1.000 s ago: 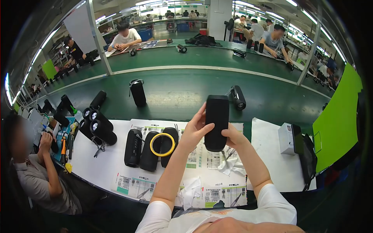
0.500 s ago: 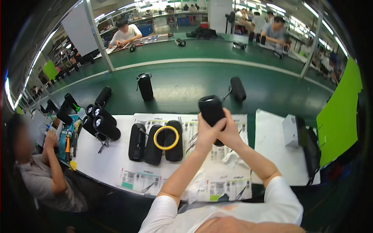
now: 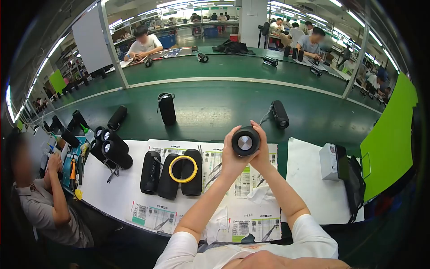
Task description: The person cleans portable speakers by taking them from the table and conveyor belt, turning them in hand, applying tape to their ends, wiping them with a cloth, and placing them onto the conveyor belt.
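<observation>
A black cylindrical speaker point(image 3: 245, 141) is held over the printed sheets point(image 3: 251, 215), its round silver-centred end facing up toward me. My left hand point(image 3: 233, 157) wraps its left side, and my right hand point(image 3: 261, 150) closes round its right side. To the left, three black speakers lie side by side: one at the left point(image 3: 151, 172), one in the middle point(image 3: 168, 179) and one at the right point(image 3: 191, 175). A yellow tape ring point(image 3: 183, 169) rests across the middle and right ones.
Further speakers stand on the green surface point(image 3: 215, 107). A speaker cluster point(image 3: 114, 152) is at the left, near a seated co-worker point(image 3: 56, 206). A white box point(image 3: 329, 161) and a green panel point(image 3: 387, 139) are at the right. Crumpled white cloth point(image 3: 261, 195) lies below my hands.
The held speaker has turned from showing its long side to showing its round end. Both my hands have shifted round it, coming closer together beneath.
</observation>
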Available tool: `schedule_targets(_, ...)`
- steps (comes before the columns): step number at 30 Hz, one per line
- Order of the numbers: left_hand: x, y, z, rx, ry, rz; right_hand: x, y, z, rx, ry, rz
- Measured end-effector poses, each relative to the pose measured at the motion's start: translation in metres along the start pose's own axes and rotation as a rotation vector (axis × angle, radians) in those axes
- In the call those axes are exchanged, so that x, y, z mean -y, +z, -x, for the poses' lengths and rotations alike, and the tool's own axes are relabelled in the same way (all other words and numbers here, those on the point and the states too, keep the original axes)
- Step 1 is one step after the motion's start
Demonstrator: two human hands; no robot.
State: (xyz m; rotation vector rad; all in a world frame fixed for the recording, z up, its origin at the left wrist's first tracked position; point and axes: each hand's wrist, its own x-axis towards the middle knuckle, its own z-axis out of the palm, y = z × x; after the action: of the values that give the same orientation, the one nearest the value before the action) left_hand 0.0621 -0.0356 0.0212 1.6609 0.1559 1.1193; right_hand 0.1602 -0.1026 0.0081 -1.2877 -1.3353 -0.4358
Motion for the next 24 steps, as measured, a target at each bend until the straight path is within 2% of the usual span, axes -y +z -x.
schedule_targets(2, 0.000, -0.002, 0.001, -0.020, 0.043, -0.110, -0.004, 0.005, 0.005, 0.004, 0.040, -0.079)
schedule_targets(5, 0.006, -0.005, 0.001, 0.009, 0.014, -0.088, -0.005, 0.003, 0.005, 0.040, 0.073, -0.100)
schedule_targets(12, -0.010, -0.009, -0.006, -0.018, 0.221, -0.315, 0.008, 0.000, -0.001, 0.088, 0.210, -0.052)
schedule_targets(15, -0.012, -0.010, -0.006, 0.013, 0.161, -0.291, 0.004, 0.001, 0.004, 0.109, 0.280, -0.109)
schedule_targets(18, -0.007, -0.014, -0.007, -0.024, 0.045, -0.050, 0.006, -0.007, -0.003, 0.140, 0.203, -0.017)
schedule_targets(19, 0.000, -0.016, -0.010, -0.020, -0.133, 0.183, 0.011, -0.010, -0.008, 0.137, 0.154, 0.125)
schedule_targets(20, 0.002, -0.022, -0.011, 0.037, -0.347, 0.420, 0.019, -0.014, -0.013, 0.138, 0.171, 0.106)
schedule_targets(22, -0.020, -0.029, -0.016, -0.074, -0.521, 0.640, 0.037, -0.022, -0.022, 0.136, 0.210, 0.069)
schedule_targets(24, -0.012, -0.030, -0.015, -0.085, -0.559, 0.732, 0.045, -0.024, -0.024, 0.129, 0.178, 0.022)
